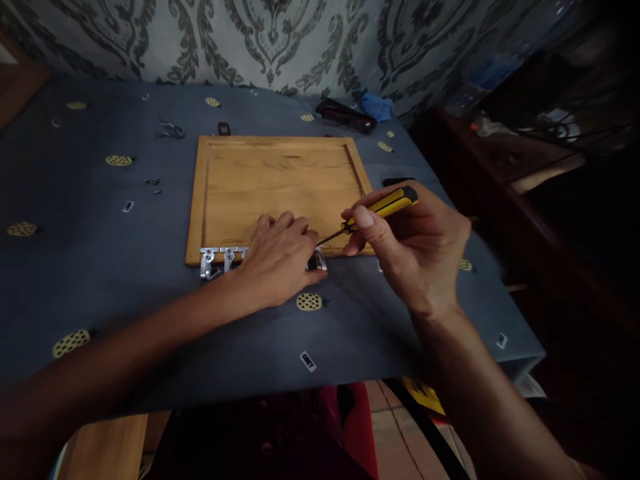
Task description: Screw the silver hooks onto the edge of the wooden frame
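A wooden panel (280,180) with a raised frame lies flat on the cloth-covered table. Along its near edge sit several silver metal hinges (207,260), partly hidden by my left hand (283,260). That hand bends over the edge, its fingers on the wood and its thumb against the rightmost hinge (321,260), holding it down. In my right hand (415,240) is a screwdriver (385,203) with a yellow and black handle, gripped between thumb and fingers. Its shaft slants down to the left, and the tip meets or nearly meets that hinge beside my left fingers.
Small screws (153,181) and a grey metal piece (171,129) lie left of the panel. Behind it are a dark clip-like piece (224,129), dark glasses (346,117) and a blue cloth (377,107). A cluttered wooden shelf (520,153) stands at the right.
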Action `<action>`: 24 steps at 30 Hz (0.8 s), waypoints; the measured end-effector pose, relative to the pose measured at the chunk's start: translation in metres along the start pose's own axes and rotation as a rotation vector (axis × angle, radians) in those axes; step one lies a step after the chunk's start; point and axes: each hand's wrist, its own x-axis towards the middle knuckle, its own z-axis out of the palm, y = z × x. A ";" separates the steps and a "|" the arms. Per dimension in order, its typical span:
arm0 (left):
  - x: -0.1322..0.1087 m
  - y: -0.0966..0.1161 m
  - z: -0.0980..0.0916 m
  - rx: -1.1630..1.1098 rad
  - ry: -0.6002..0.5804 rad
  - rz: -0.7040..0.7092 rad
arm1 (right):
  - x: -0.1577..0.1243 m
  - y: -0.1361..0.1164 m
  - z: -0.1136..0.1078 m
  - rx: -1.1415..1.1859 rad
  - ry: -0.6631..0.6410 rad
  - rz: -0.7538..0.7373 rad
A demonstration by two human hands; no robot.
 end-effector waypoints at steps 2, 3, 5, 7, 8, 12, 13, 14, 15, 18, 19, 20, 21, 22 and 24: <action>0.000 0.000 -0.001 0.003 0.003 0.002 | 0.001 -0.002 -0.005 0.024 -0.071 0.023; 0.000 0.001 -0.002 0.005 0.001 0.001 | 0.001 -0.002 -0.007 0.041 -0.103 0.032; 0.001 0.002 -0.004 0.006 -0.019 -0.009 | 0.001 -0.002 -0.010 0.067 -0.133 0.048; 0.001 0.002 -0.005 0.003 -0.046 -0.021 | 0.000 0.000 -0.011 0.062 -0.124 0.060; 0.001 0.003 -0.005 0.002 -0.052 -0.023 | 0.000 0.001 -0.010 0.052 -0.109 0.061; 0.001 0.003 -0.003 0.005 -0.039 -0.020 | -0.003 0.005 -0.004 -0.004 -0.012 0.027; 0.001 0.003 -0.003 0.006 -0.039 -0.019 | -0.004 0.006 -0.002 -0.023 0.018 0.012; 0.001 0.002 -0.002 0.005 -0.039 -0.020 | -0.005 0.006 0.000 -0.053 0.046 -0.002; 0.001 0.002 -0.002 0.003 -0.039 -0.020 | -0.006 0.007 0.003 -0.096 0.076 -0.016; 0.000 0.002 -0.001 0.000 -0.023 -0.018 | -0.010 0.007 0.010 -0.245 0.160 -0.032; 0.000 0.001 -0.001 0.000 -0.017 -0.016 | -0.010 0.007 0.012 -0.278 0.185 -0.033; 0.000 0.001 -0.001 0.001 -0.014 -0.014 | -0.011 0.007 0.013 -0.296 0.204 -0.032; 0.000 0.001 -0.001 0.001 -0.015 -0.011 | -0.011 0.008 0.015 -0.299 0.214 -0.030; 0.000 0.001 -0.002 0.001 -0.018 -0.010 | -0.011 0.008 0.016 -0.296 0.214 -0.029; 0.000 0.001 -0.002 0.001 -0.028 -0.010 | -0.010 0.008 0.016 -0.282 0.190 -0.027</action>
